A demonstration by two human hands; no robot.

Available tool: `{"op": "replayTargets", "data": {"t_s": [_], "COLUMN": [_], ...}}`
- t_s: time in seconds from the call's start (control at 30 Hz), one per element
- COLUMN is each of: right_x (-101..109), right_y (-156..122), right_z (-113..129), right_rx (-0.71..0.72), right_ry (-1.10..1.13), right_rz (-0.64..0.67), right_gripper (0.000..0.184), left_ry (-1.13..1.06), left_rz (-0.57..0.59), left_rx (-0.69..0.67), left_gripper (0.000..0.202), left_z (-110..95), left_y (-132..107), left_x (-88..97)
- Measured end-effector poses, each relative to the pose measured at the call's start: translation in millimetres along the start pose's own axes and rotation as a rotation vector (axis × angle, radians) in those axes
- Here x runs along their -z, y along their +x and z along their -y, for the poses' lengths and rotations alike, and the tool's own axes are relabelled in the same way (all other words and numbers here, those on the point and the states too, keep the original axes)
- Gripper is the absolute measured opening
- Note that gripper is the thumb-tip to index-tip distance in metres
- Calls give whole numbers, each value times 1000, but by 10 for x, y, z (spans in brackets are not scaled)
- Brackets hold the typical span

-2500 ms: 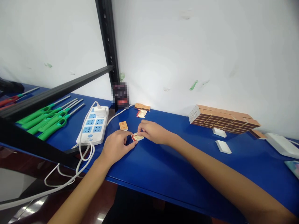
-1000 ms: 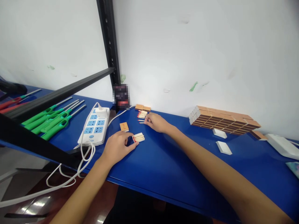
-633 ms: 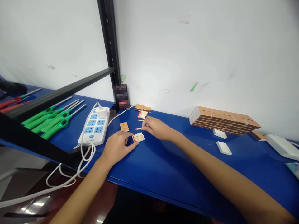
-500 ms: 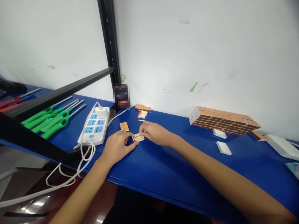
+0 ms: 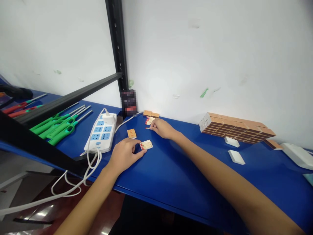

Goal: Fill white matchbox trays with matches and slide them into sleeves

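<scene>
My left hand [image 5: 125, 153] grips a small white matchbox tray [image 5: 149, 147] between thumb and forefinger, flat on the blue tabletop. Red-tipped matches [image 5: 146, 144] lie side by side in it. Farther back, my right hand [image 5: 161, 128] has its thumb and fingertips pinched at one end of a single match [image 5: 147, 128], whose dark red head sticks out to the left. Just behind those fingers is a pile of loose matches [image 5: 149, 121], partly covered by the hand. An orange-brown matchbox sleeve [image 5: 131, 133] rests just beyond my left hand.
Two matchboxes [image 5: 151, 114] sit by the wall behind the pile. At right stand a long stack of matchboxes [image 5: 237, 127] and two white pieces [image 5: 236, 157]. A power strip [image 5: 101, 133], green lighters [image 5: 60, 125] and a black shelf post [image 5: 117, 42] are at left.
My right hand has moved from the tray back to the single match beside the pile. My left hand keeps its hold on the tray. The view has shifted slightly.
</scene>
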State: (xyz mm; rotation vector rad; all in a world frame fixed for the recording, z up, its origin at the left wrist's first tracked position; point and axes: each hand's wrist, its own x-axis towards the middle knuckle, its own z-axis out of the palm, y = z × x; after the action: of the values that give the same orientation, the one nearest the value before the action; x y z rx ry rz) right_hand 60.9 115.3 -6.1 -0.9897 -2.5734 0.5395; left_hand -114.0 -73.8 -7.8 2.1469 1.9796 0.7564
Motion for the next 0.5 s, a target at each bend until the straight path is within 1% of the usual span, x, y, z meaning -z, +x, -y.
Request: {"op": "replayTargets", "data": {"t_s": [0.07, 0.13, 0.23, 0.33, 0.4, 0.43, 0.5], "right_x": [18, 56, 109, 123, 114, 106, 87], "right_y": [-72, -183, -355, -416, -356, -298, -153], "right_z": [69, 166, 325, 410, 381, 340, 219], "right_rx": [38, 101, 189, 234, 237, 223, 160], "right_ry": [6, 26, 57, 91, 147, 171, 178], "right_rz": [2, 37, 166, 254, 241, 200, 69], "right_gripper": [8, 8, 8, 9, 11, 12, 11], "left_ry": [4, 12, 17, 13, 13, 15, 16], "left_rz": [-6, -13, -10, -2, 0, -1, -2], "left_rx": [4, 10, 10, 11, 16, 18, 22], "left_gripper": [28, 28, 27, 27, 26, 26, 26], "left_z": [3, 10, 16, 11, 4, 1, -3], "left_y": [1, 2, -2, -6, -4, -1, 4], "left_x": [-2, -4, -4, 1, 3, 3, 3]}}
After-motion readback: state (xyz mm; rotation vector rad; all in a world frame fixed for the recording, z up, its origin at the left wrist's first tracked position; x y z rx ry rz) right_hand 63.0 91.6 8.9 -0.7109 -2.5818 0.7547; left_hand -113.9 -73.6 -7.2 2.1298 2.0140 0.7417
